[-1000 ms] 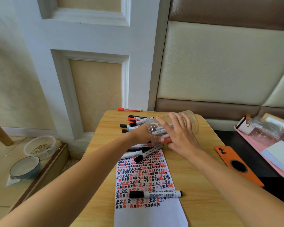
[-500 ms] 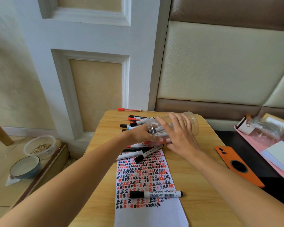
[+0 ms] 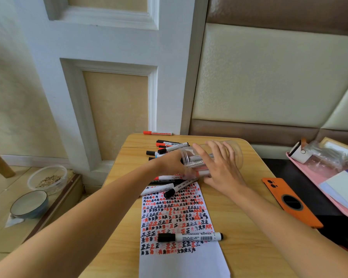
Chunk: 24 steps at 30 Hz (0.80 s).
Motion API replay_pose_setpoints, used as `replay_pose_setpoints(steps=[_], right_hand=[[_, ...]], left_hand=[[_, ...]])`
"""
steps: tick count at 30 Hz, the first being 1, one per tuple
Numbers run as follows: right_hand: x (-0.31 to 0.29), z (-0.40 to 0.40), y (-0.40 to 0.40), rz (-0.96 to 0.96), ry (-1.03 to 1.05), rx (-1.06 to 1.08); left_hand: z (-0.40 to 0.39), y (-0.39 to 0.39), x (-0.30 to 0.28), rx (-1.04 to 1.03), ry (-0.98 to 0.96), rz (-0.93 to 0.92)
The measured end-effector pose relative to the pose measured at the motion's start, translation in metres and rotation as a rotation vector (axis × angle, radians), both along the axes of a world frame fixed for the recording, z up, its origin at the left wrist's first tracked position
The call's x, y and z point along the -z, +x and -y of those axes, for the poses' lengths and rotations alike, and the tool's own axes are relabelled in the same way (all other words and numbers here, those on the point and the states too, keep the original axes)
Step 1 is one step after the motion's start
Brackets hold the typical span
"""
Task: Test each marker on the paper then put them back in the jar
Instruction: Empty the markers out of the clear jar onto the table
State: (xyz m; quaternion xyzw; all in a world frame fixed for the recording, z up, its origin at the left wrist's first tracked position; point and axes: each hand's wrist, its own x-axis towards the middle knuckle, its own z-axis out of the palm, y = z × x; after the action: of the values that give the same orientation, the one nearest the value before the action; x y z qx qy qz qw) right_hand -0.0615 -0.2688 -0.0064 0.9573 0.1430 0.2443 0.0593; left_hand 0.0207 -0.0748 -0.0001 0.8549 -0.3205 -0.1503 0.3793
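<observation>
The table point(image 3: 237, 227) looks like pale wood-grain laminate, smooth with a soft sheen. The jar point(image 3: 236, 155) is clear, glossy plastic. The paper point(image 3: 181, 261) is matt white, inked in black and red. The whiteboard marker point(image 3: 190, 236) has a smooth white plastic barrel and a black cap. The phone case point(image 3: 289, 203) seems matt orange, faintly grained.

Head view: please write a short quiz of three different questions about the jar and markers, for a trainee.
1. True or false: the clear jar stands upright on the table.
2. What lies across the paper nearest the camera? A) orange phone case B) black-capped whiteboard marker C) bowl
3. Fill in: the right hand rests on the ___.

Key: 1 false, it lies on its side with markers inside. 2 B. 3 jar.
</observation>
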Motion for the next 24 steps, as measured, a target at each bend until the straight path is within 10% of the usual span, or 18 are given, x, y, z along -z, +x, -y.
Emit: replay_pose_setpoints(steps=[12,24], right_hand=[[0.0,0.0,0.003,-0.029,0.003,-0.008],[-0.021,0.008,0.016,0.051,-0.164,-0.056]], left_hand=[[0.005,0.002,-0.004,0.047,0.119,0.009],[0.003,0.003,-0.008,0.089,-0.185,-0.244]])
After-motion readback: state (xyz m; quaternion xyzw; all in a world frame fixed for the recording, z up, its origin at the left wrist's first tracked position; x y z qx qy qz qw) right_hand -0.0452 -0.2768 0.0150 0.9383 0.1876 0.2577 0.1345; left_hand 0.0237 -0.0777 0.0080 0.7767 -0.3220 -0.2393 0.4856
